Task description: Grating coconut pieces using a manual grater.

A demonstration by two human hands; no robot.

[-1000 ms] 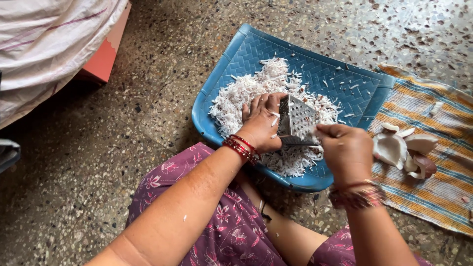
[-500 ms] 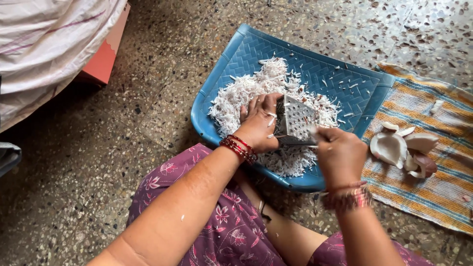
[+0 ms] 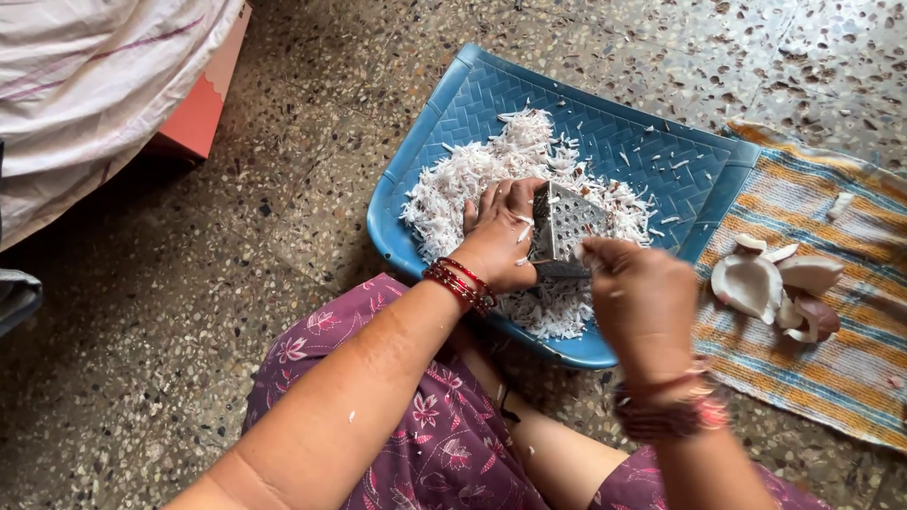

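Over the blue tray (image 3: 605,142), the left hand (image 3: 499,236) grips the metal grater (image 3: 564,227); the right hand (image 3: 642,297) is fisted against it.

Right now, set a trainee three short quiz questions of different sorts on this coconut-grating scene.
1. True or false: the left hand steadies the perforated metal box grater.
2. Where does the white grated coconut lie? A blue woven-pattern plastic tray; B striped cloth mat; C speckled floor.
3. What lies on the striped cloth mat?

Key: 1 true. 2 A. 3 Broken white coconut pieces.
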